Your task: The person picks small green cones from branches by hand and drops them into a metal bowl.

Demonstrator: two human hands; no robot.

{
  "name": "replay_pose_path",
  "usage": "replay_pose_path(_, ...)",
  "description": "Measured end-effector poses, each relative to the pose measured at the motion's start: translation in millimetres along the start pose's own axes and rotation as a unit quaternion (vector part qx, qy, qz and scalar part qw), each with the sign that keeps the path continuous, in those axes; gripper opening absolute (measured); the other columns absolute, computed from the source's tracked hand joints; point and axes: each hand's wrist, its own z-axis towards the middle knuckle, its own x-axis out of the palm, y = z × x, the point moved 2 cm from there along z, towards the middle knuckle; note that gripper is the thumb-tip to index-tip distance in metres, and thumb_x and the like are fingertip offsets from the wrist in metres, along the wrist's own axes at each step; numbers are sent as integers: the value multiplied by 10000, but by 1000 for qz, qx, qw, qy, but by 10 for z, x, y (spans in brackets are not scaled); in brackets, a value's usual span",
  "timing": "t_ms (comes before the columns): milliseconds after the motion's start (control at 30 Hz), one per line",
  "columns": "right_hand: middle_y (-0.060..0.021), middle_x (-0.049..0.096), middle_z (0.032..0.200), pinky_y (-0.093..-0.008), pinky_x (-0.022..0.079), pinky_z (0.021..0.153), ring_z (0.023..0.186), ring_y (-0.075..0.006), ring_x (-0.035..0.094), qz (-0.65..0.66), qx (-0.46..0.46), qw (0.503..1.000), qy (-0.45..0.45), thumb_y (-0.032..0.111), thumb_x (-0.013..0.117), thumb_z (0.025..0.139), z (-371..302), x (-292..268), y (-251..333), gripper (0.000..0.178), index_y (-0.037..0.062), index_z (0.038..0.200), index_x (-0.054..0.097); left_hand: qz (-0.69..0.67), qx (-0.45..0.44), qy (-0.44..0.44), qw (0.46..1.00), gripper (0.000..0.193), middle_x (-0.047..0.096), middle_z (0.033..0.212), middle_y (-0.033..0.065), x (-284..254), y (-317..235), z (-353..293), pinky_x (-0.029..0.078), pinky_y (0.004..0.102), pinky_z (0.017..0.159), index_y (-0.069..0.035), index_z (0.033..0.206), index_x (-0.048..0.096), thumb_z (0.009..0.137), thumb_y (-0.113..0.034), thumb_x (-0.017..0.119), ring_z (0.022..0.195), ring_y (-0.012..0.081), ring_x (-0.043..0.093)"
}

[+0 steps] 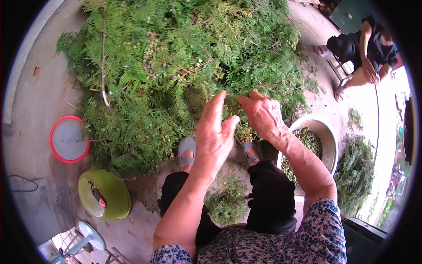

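A large heap of green evergreen branches (176, 61) with small round cones fills the ground in front of me. Over its near edge is my left hand (214, 136), fingers stretched out and thumb held apart, with nothing visible in it. My right hand (263, 115) is just to its right, fingers curled in and thumb side toward the left hand. Whatever its fingertips pinch blends into the greenery behind. Beneath my right forearm stands a pale metal basin (329, 137) with many small greenish cones (309, 140) in it.
A red-rimmed round container (70, 140) and an upturned green tub (115, 193) with a small dark device (97, 197) are at left. Stripped sprigs lie between my feet (226, 200) and beyond the basin (355, 171). Another person (367, 55) sits at far right.
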Motion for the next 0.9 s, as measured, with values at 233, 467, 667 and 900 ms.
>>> replay_pose_path(233, -153, 607, 823, -365, 496, 590, 674, -299, 615, 199, 23, 979, -23, 21, 548, 754, -20, -545, 506, 378, 89, 1125, 524, -20, -27, 65, 997, 400, 632, 839, 152, -227, -82, 12, 492, 327, 632, -43, 1072, 542, 696, -29, 678, 703, 271, 621)
replay_pose_path(467, -54, 583, 798, -247, 455, 609, 651, -118, 547, 366, 142, 895, -212, -43, 535, 797, -81, -693, 443, 233, 38, 1008, 594, -62, -6, 20, 998, 178, 622, 800, 69, -392, -166, -48, 445, 232, 583, 10, 956, 600, 780, -9, 599, 666, 97, 544)
replay_pose_path(667, -121, 608, 836, -364, 445, 695, 735, -294, 566, 178, -34, 948, -263, 108, 611, 783, 71, -790, 694, 160, 37, 926, 617, 16, 33, 26, 999, 130, 551, 638, 85, -440, -178, -28, 405, 304, 530, -35, 871, 628, 742, -47, 633, 555, 203, 524)
replay_pose_path(900, -171, 575, 666, -355, 439, 539, 628, -312, 580, 311, 57, 947, -53, 186, 603, 794, -74, -391, 654, 172, 15, 770, 615, 164, 146, 34, 975, 166, 555, 637, 89, -396, -198, -28, 414, 320, 555, -23, 820, 627, 662, 11, 664, 600, 231, 517)
